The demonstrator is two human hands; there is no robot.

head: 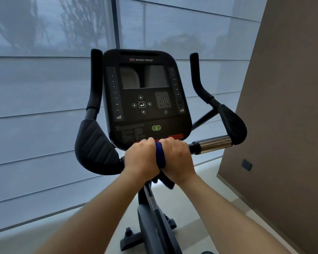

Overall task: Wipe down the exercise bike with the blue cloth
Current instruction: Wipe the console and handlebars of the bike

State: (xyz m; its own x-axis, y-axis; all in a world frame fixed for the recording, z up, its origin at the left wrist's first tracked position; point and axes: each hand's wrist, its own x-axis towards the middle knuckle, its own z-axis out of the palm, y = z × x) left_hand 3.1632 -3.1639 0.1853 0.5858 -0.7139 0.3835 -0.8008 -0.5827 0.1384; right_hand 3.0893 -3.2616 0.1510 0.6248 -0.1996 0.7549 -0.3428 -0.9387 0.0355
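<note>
Shaded window [44, 92] behind, left hand [139, 159] and right hand [177, 158] grips clamped round exercise bike handlebar [214, 143], blue cloth [160, 155] between them

- Translucent grey blind [35, 107] covers the window, with dim tree shapes [77, 19] showing through it.
- Brown wall [286, 107] stands at the right, bearing a dark socket plate [246, 165].
- Pale floor [200, 208] lies below.

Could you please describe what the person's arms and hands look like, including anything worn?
The left hand and right hand are gloveless, with no ring, watch or bracelet visible. The left forearm and right forearm are bare, no sleeves in frame.
</note>
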